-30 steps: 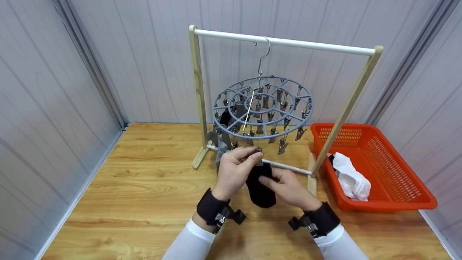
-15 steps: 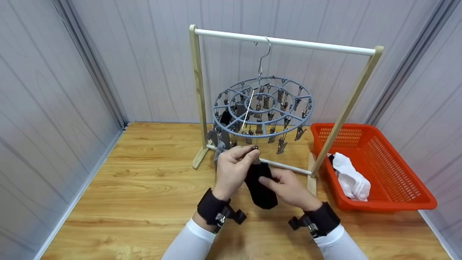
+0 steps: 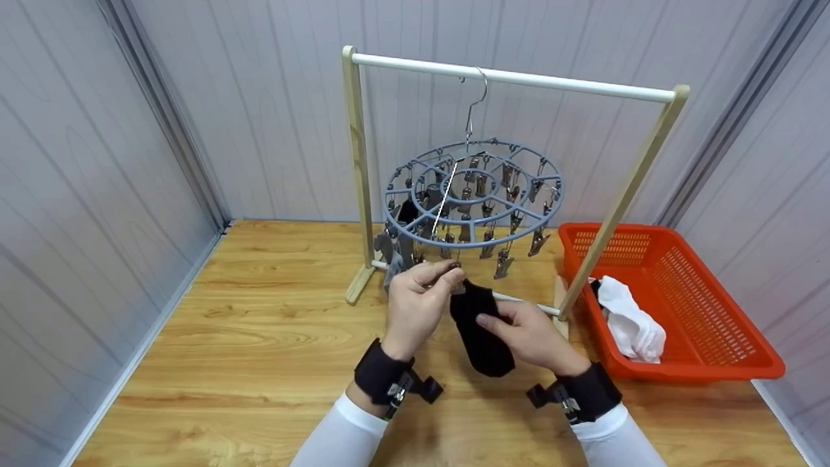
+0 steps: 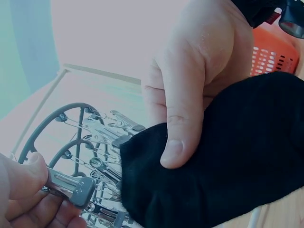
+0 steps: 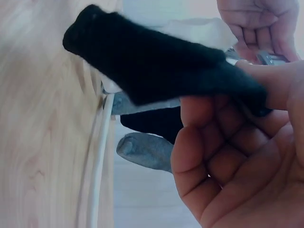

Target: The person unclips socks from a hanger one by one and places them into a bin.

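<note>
"How does the sock look from your end?"

"On my head view I see a black sock [image 3: 483, 350], plain and soft, held by the right fingers [image 5: 190, 152] in the air above the tabletop [image 3: 259, 363]. It slants, upper edge near the clip, rounded end lower and off to the right."

"And the clip?"

"I've got a small metal clip [image 4: 71, 185], grey at the tip, pinched in the left fingers [image 4: 38, 209]. My left wrist view shows a gap between it and the sock."
</note>
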`<state>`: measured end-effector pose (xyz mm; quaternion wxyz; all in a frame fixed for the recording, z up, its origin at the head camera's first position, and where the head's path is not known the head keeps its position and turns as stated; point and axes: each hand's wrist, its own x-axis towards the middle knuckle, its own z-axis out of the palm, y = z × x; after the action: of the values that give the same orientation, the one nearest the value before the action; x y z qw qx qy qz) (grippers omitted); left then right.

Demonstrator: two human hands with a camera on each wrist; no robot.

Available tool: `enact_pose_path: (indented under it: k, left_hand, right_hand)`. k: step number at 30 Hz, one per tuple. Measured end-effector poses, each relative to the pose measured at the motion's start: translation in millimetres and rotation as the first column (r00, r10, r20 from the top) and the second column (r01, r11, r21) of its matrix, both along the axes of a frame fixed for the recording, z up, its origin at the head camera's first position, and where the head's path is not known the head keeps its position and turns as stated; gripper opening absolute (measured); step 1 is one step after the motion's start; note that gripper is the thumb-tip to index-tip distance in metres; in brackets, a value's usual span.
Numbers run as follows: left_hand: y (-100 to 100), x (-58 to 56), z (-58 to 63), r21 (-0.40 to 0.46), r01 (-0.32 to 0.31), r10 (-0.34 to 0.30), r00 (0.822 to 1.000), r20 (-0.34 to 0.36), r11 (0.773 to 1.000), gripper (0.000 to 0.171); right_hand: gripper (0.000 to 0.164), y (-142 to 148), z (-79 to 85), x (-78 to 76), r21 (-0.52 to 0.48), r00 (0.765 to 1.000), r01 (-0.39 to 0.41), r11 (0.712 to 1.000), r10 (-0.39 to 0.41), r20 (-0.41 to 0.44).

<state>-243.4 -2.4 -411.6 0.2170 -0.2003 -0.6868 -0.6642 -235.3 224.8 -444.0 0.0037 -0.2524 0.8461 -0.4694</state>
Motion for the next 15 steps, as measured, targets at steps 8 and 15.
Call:
enact_pose_path:
  k: [8, 15]
  left_hand:
    - [0, 0.8, 0.6, -0.052, -0.052, 0.05, 0.998, -0.024, 0.997, 0.02]
    - [2, 3.7, 3.6, -0.187, -0.144, 0.132, 0.988, -0.078, 0.972, 0.027]
  right_hand:
    - [0.032, 8, 6.9, 0.1, 0.064, 0.997, 0.077, 0.995, -0.075, -0.026]
    - [0.029, 15, 13.5, 1.3, 0.041, 0.996, 0.08, 0.996, -0.079, -0.033]
